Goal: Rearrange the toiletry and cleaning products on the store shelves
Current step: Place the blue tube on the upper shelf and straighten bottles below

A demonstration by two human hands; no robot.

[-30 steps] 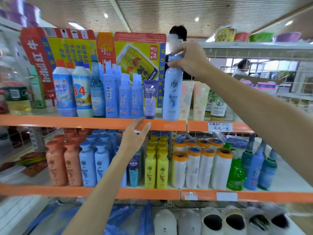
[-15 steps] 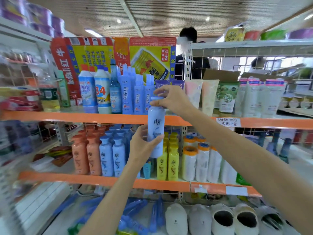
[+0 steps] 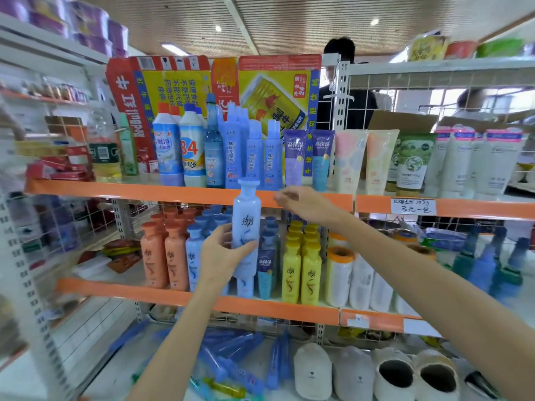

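While the left hand (image 3: 223,256) grips a blue bottle (image 3: 246,224) upright, the right hand (image 3: 307,205) hovers beside it, fingers loose and empty.

Landmark: handwritten price tag (image 3: 413,206) on orange shelf edge. Up and left of it, flattened red-and-yellow drink cartons (image 3: 272,91) standing upright. Above and just left, dark-haired person (image 3: 341,82) beyond the wire rack. Well below, white and grey slippers (image 3: 376,374) in a row. Far upper left, purple-wrapped packs (image 3: 86,27) on a top ledge.
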